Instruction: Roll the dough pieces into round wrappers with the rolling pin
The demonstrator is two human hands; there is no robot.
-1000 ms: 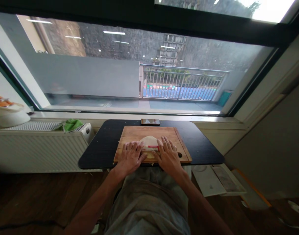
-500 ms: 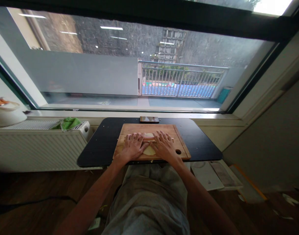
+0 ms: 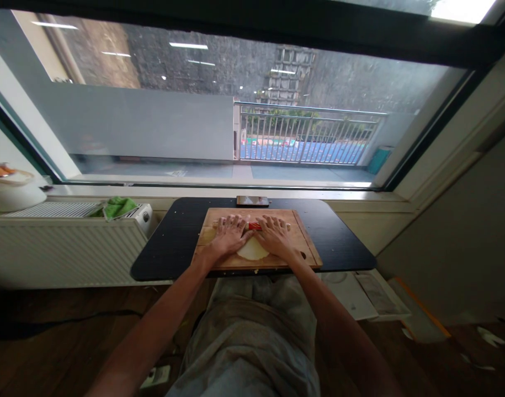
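Observation:
A wooden cutting board [image 3: 308, 242] lies on a small black table. Across it runs a thin rolling pin with a red patch [image 3: 254, 226] at its middle and light wooden ends. My left hand [image 3: 231, 234] presses flat on the pin's left part, fingers stretched forward. On the pin's right part rests my right hand [image 3: 274, 236], also flat with its fingers spread. Between my wrists, on the near side of the pin, a pale round sheet of dough [image 3: 253, 250] shows on the board. My hands hide part of the pin.
A phone [image 3: 252, 201] lies at the far edge of the black table [image 3: 165, 248]. To the left, a green cloth [image 3: 118, 206] sits on a radiator [image 3: 62, 251], near a white container [image 3: 12, 190]. A large window stands behind.
Both hands and the pin have moved forward, away from me. More of the dough shows on the near side, and the pin's red patch has come into view.

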